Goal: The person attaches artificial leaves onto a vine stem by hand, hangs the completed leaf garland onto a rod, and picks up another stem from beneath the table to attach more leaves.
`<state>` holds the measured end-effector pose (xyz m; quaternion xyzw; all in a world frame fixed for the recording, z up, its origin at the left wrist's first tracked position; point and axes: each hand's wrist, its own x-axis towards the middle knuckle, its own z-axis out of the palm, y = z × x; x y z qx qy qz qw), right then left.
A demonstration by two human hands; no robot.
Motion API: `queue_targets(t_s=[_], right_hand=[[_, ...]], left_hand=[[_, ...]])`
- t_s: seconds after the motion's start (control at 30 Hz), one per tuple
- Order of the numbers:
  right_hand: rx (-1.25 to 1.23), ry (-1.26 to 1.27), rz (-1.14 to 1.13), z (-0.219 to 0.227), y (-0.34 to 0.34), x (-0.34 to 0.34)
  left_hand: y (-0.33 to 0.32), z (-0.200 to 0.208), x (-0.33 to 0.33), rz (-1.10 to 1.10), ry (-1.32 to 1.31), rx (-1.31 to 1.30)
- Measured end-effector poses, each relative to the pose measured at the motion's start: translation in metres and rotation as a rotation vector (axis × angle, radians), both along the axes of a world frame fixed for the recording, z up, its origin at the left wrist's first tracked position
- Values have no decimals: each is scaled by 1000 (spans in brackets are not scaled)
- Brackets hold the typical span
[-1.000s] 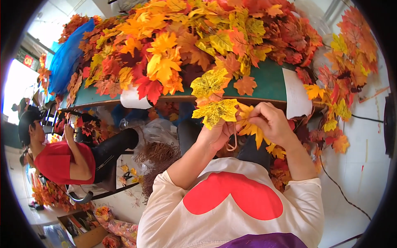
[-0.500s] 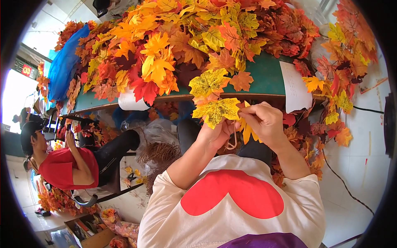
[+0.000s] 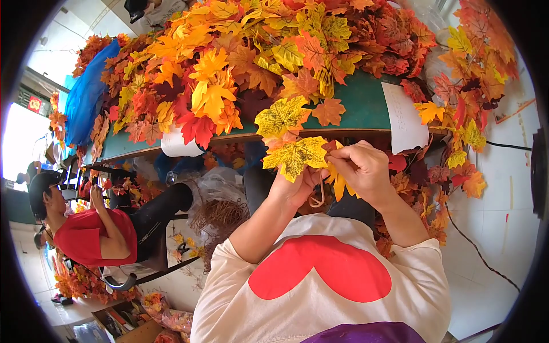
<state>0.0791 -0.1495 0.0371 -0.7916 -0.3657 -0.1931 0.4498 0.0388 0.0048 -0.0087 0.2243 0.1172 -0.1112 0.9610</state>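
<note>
The left hand point(image 3: 294, 184) is curled with its fingertips pinching the base of a yellow leaf point(image 3: 296, 155), while a tan, looped stem point(image 3: 319, 197) hangs just beneath. That grip at the base probably keeps the joint steady and leaves the blade spread flat to the far side, in plain sight. A second yellow leaf point(image 3: 283, 117) lies beyond, towards the tabletop point(image 3: 366, 103); the two seem to belong to one spray.

The right hand point(image 3: 366, 168) pinches thumb against forefinger just beside the left hand, at the leaf's right edge; exactly what sits between the tips is too small to tell. An orange leaf point(image 3: 339, 182) hangs below its fingers. Keeping both hands close together likely allows fine finger work on thin parts.

On the far side, the leaf pile point(image 3: 251, 57) covers much of the green tabletop, presumably heaped there for easy reach. A white sheet point(image 3: 407, 117) droops over the near edge, to the right. Further left sits a co-worker point(image 3: 94, 231) in red.
</note>
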Motion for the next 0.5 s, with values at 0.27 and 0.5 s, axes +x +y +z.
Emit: queue_targets(t_s=[0.27,0.5], right_hand=[[-77,-35,10,0,-2,1],[-79,-51,-41,-5,-1,-4]], left_hand=[[-3,-8,-1,52,-36,102],[-13,-8,-1,224,-86,143]])
